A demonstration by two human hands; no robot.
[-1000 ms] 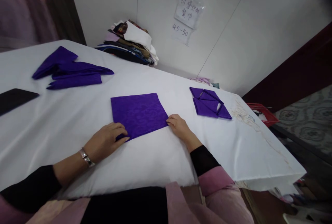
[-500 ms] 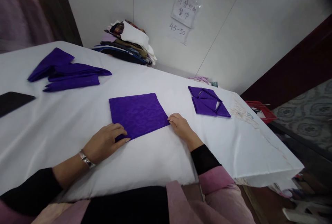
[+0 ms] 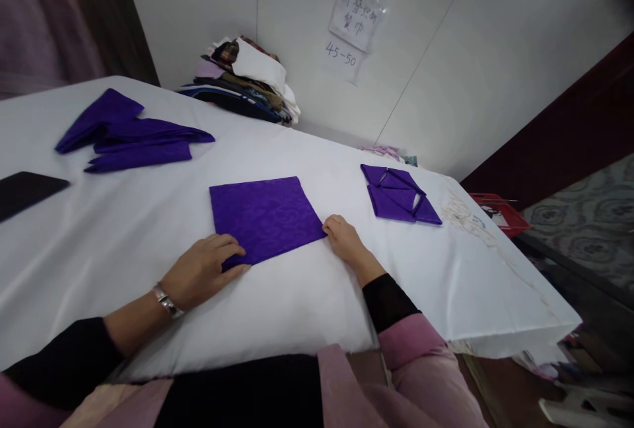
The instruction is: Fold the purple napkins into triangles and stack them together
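A purple cloth napkin (image 3: 265, 216) with a tone-on-tone pattern lies flat in front of me, folded into a four-sided shape. My left hand (image 3: 205, 269), a silver bracelet on its wrist, grips the near left corner, with fingers over the cloth and the thumb at the near edge. At the near right corner, my right hand (image 3: 343, 238) pinches the cloth between thumb and fingers. To the right lies another purple napkin (image 3: 396, 193), folded into angular panels with small gaps showing white. Several purple cloths (image 3: 133, 134) lie loosely bunched at the far left.
White cloth covers the table (image 3: 297, 309). A flat black object (image 3: 30, 191) sits at the left edge. Piled garments (image 3: 247, 78) stand against the wall, below and left of paper signs (image 3: 355, 18). A red tray (image 3: 500, 213) is beyond the table's right end.
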